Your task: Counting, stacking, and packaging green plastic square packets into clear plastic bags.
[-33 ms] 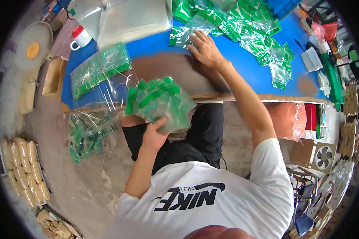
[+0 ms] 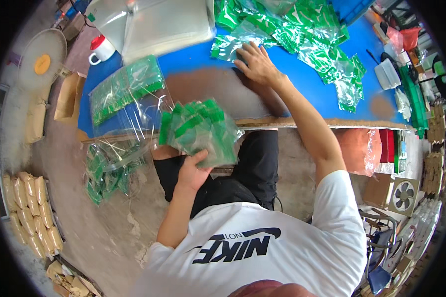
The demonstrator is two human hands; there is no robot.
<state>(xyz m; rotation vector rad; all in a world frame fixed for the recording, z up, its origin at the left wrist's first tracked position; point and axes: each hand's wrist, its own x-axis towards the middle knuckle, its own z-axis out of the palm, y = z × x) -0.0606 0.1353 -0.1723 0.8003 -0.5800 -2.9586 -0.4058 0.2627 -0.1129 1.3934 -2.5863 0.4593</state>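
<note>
The fan of green-and-clear plastic packets (image 2: 200,129) was in my left hand (image 2: 193,173), at the blue table's (image 2: 193,59) near edge, thumb closed over it. I judged it light, soft, slippery, best pinched where near corners overlapped. My right hand (image 2: 257,64), loosely open, was over one flat packet (image 2: 225,49) farther away; whether it touched, I could not tell.

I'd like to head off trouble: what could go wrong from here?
Jutting well past the left hand, the fanned packets could slip or scatter. The right hand might drag several packets at once, because those in the green pile overlap.
</note>
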